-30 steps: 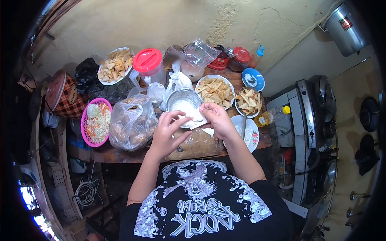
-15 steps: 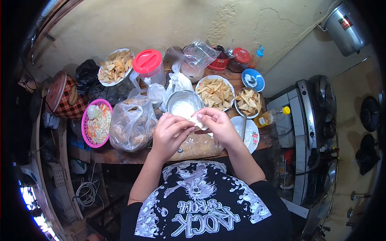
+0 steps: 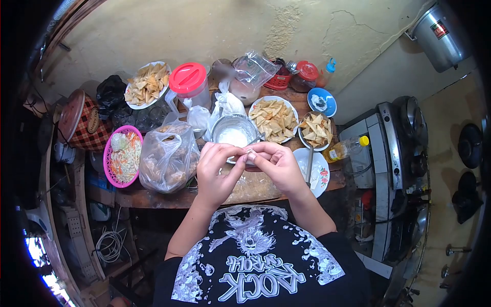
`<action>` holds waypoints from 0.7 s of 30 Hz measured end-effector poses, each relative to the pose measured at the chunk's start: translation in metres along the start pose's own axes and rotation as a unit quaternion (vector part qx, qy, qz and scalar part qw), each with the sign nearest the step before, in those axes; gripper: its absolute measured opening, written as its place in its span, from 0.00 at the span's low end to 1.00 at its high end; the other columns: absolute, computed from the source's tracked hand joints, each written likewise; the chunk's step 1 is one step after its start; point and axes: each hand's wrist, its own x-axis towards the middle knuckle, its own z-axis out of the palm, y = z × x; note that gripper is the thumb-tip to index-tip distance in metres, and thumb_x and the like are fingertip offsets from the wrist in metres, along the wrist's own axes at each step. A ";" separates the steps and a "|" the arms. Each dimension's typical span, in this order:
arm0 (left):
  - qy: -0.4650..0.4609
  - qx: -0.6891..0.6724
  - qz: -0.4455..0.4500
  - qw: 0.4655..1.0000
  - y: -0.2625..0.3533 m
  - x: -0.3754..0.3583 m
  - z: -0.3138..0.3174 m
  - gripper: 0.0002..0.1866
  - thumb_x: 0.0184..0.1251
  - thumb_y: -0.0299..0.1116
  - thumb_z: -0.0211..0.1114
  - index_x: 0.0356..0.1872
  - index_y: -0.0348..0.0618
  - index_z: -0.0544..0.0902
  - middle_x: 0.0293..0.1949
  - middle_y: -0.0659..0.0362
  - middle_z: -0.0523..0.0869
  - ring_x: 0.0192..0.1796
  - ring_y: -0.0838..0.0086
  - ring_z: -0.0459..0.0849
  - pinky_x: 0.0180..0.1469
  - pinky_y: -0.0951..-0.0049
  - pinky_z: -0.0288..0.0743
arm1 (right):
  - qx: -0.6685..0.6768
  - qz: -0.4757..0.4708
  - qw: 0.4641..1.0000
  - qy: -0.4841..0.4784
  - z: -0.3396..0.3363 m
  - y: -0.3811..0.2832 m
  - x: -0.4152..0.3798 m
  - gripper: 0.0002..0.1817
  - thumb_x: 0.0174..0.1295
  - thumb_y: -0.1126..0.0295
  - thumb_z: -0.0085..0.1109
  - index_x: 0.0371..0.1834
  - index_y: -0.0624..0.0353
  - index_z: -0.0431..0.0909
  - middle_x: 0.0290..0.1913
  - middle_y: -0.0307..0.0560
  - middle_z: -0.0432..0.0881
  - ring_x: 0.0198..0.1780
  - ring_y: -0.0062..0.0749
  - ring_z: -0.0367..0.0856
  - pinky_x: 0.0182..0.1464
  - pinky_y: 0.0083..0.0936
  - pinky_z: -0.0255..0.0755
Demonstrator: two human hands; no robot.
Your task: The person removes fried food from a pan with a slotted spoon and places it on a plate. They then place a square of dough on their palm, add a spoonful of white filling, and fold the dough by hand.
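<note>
Over the front of the wooden board, my left hand and my right hand meet, fingertips pinched. Between them is a small pale piece of dough wrapper, mostly covered by the fingers. Just beyond the hands stands a metal pot holding a white paste, with a utensil handle at its right rim. Folded triangular pastries fill a white plate behind my right hand. More triangles are heaped in a bowl farther right.
A knotted plastic bag and a pink basket of shredded vegetables lie left. Right are a flowered plate with a knife across it and an oil bottle. Behind stand a red-lidded pitcher and another plate of triangles. A stove stands far right.
Both hands have shifted slightly, and their fingertips are closer together. Less of the pale wrapper shows between them. The utensil handle at the pot's right rim is now visible.
</note>
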 end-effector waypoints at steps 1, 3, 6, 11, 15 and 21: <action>0.004 0.002 -0.003 1.000 0.000 0.000 0.000 0.06 0.49 0.23 0.67 0.29 0.39 0.81 0.30 0.58 0.81 0.32 0.71 0.76 0.36 0.74 0.68 | 0.004 -0.006 1.000 0.001 0.001 0.001 0.000 0.11 0.65 0.76 0.50 0.46 0.70 0.74 0.43 0.51 0.80 0.45 0.27 0.80 0.49 0.22 0.77; 0.017 -0.028 -0.046 0.998 0.003 -0.001 0.002 0.06 0.51 0.24 0.67 0.30 0.39 0.80 0.31 0.58 0.81 0.33 0.73 0.76 0.36 0.76 0.69 | 0.003 -0.031 0.999 0.016 0.002 0.005 0.000 0.10 0.64 0.76 0.51 0.46 0.70 0.75 0.43 0.50 0.79 0.44 0.26 0.80 0.48 0.21 0.78; 0.032 -0.132 -0.146 0.980 0.008 -0.005 0.005 0.07 0.53 0.24 0.67 0.34 0.38 0.81 0.32 0.57 0.82 0.33 0.76 0.78 0.35 0.78 0.71 | -0.028 -0.086 0.995 0.037 0.004 0.007 0.001 0.09 0.64 0.76 0.52 0.44 0.70 0.77 0.43 0.46 0.77 0.41 0.24 0.80 0.45 0.19 0.78; 0.007 -0.176 -0.136 0.975 -0.009 -0.018 0.004 0.08 0.56 0.22 0.66 0.37 0.34 0.82 0.35 0.56 0.81 0.35 0.78 0.80 0.37 0.81 0.74 | -0.118 -0.117 0.984 0.057 0.006 0.002 0.000 0.08 0.63 0.76 0.53 0.41 0.68 0.78 0.41 0.45 0.76 0.39 0.24 0.79 0.36 0.16 0.76; 0.007 -0.287 -0.195 0.938 0.001 -0.015 0.003 0.06 0.57 0.22 0.65 0.36 0.32 0.82 0.36 0.56 0.81 0.37 0.78 0.81 0.39 0.81 0.75 | -0.142 -0.181 0.972 0.045 0.005 0.004 -0.001 0.08 0.61 0.78 0.55 0.41 0.69 0.78 0.41 0.45 0.76 0.40 0.23 0.79 0.37 0.15 0.76; -0.011 -0.350 -0.222 0.910 -0.002 -0.014 -0.001 0.07 0.58 0.22 0.65 0.38 0.33 0.83 0.36 0.57 0.81 0.36 0.79 0.81 0.37 0.83 0.75 | -0.152 -0.189 0.969 0.051 0.004 0.001 -0.004 0.10 0.55 0.81 0.60 0.41 0.67 0.79 0.40 0.46 0.78 0.38 0.23 0.79 0.40 0.17 0.74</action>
